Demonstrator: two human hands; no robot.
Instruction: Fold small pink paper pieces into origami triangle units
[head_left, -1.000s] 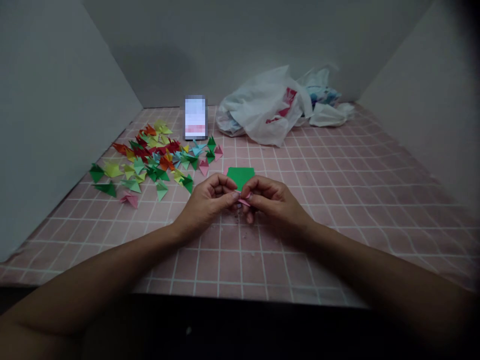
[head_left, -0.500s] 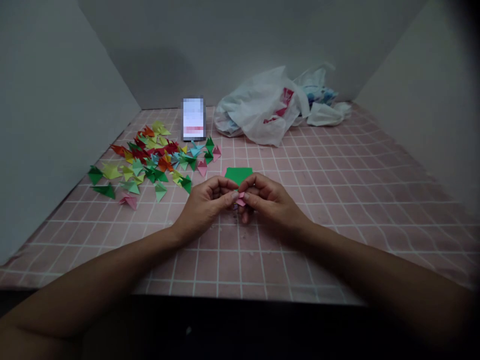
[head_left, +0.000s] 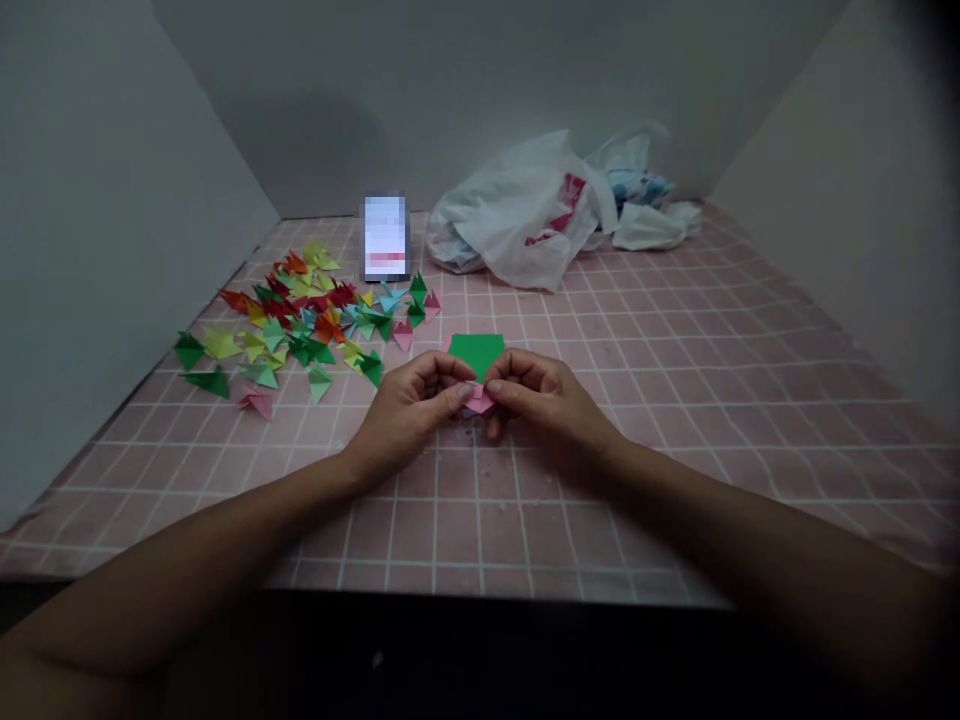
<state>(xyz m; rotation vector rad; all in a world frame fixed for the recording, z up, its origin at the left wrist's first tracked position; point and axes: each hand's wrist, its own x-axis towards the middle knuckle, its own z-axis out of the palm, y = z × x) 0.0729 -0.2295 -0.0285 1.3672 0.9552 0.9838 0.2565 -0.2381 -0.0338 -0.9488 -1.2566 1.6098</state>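
Note:
A small piece of folded pink origami paper (head_left: 478,401) is pinched between my two hands, low over the table. My left hand (head_left: 427,398) grips its left side between thumb and forefinger. On the right side, the thumb and fingers of my right hand (head_left: 536,395) press together on the same paper. Just beyond my fingertips lies green paper (head_left: 478,350), with a pink edge peeking out at its left. To the left is a spread of folded paper cranes (head_left: 307,310) in red, orange, yellow, green, blue and pink.
A phone with a lit screen (head_left: 385,236) stands behind the cranes. White plastic bags (head_left: 517,215) lie crumpled against the back wall. A pink checked cloth (head_left: 675,350) covers the table, and its front edge (head_left: 480,594) runs below my forearms.
My right fingers have shifted slightly right along the pink paper, so more of its folded, pointed shape shows. My left hand has barely moved.

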